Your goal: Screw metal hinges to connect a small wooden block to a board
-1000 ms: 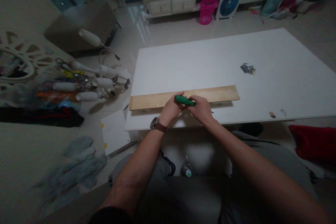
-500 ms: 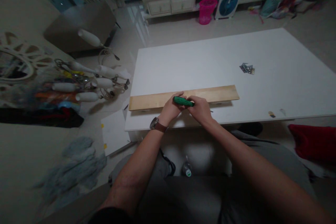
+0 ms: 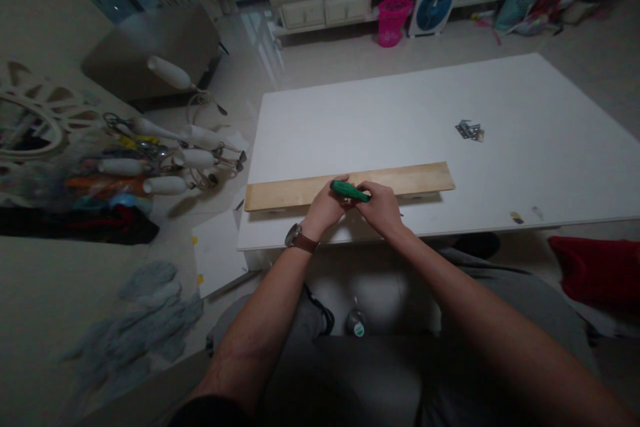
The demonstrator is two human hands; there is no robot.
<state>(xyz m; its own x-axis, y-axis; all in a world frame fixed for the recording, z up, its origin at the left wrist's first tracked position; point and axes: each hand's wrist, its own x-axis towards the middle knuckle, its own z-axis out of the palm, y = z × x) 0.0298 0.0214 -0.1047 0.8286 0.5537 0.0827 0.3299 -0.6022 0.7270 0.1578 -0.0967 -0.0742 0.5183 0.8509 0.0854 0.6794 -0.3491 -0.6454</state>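
A long pale wooden board [image 3: 283,193] lies along the near side of a white tabletop [image 3: 360,123]. My left hand [image 3: 326,210], with a brown-strapped watch [image 3: 295,236] at its wrist, is closed on the board's middle, its fingers reaching over the wood. Beside it, my right hand [image 3: 380,208] grips a screwdriver [image 3: 350,191] by its green handle near the right end. The handle's black-tipped left end lies over my left hand. Its shaft and tip are hidden by my hands. Small dark bits show under the board's near edge.
Small metal hardware [image 3: 470,130] lies in a pile on the right of the tabletop. Left of it stand white lamp shades [image 3: 195,159] on curled arms. A white panel [image 3: 220,250] leans on the floor. A bottle [image 3: 357,323] stands between my legs.
The green handle has turned slightly, its left end dipping or shifting a touch. Both hands and the board stay almost in place.
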